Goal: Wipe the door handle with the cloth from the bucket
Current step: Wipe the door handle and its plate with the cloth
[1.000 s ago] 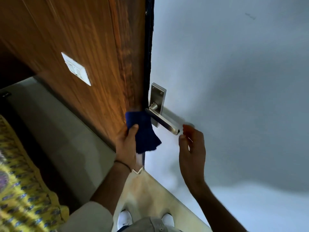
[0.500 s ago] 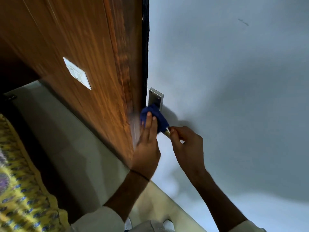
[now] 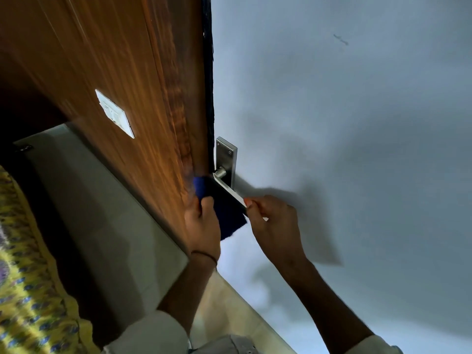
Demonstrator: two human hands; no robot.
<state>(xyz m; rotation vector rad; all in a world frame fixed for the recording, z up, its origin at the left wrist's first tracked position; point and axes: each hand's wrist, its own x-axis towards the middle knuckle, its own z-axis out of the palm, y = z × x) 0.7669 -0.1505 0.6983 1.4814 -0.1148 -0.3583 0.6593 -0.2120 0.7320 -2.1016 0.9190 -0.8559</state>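
A silver lever door handle (image 3: 226, 186) on a steel backplate (image 3: 226, 157) sits at the left edge of the pale grey door (image 3: 344, 123). A dark blue cloth (image 3: 224, 210) hangs just left of and below the lever, touching its underside. My left hand (image 3: 204, 223) pinches the cloth's left side against the wooden panel. My right hand (image 3: 274, 223) grips the free end of the lever between thumb and fingers, which hide the lever's tip. No bucket is in view.
A brown wooden panel (image 3: 115, 72) with a white switch plate (image 3: 115, 114) stands left of the door. A grey tiled floor (image 3: 102, 213) runs below it. A yellow patterned fabric (image 3: 28, 290) lies at the bottom left.
My left hand has pulled the cloth off the top of the lever and down to its left, baring the handle's neck. My right hand stays on the lever's end.
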